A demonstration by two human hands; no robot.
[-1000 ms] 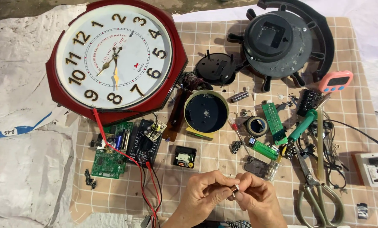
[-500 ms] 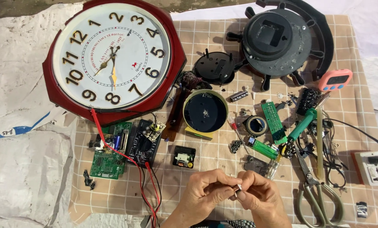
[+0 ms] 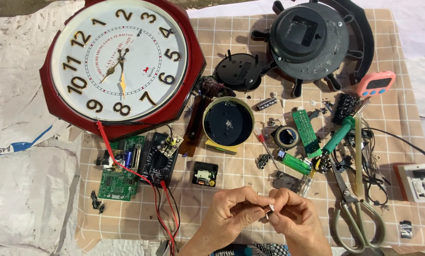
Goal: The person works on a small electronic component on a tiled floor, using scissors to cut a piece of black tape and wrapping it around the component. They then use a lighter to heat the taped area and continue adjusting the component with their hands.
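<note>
At the near edge of the checked cloth (image 3: 127, 223), both hands meet over a tiny part: the left hand (image 3: 234, 213) and the right hand (image 3: 293, 218) each pinch one end of a small metal piece (image 3: 268, 209), fingertips pressed close against it so that little of it shows. What kind of part it is I cannot tell; it looks like a short silvery stub with a dark tip. It seems to be the fiddly stage of working one small component by hand, and whatever follows would ask for steady fingers and a firm pinch, since so small a piece could slip onto the cloth. Just beyond the hands lie a small black clock movement (image 3: 205, 174) to the left and a green lighter (image 3: 295, 163) to the right. Scissors (image 3: 357, 213) rest to the right. Farther left sit a green circuit board (image 3: 120, 170) and a multimeter (image 3: 160, 159) with red and black leads; the big red wall clock (image 3: 122, 66) fills the far left.
</note>
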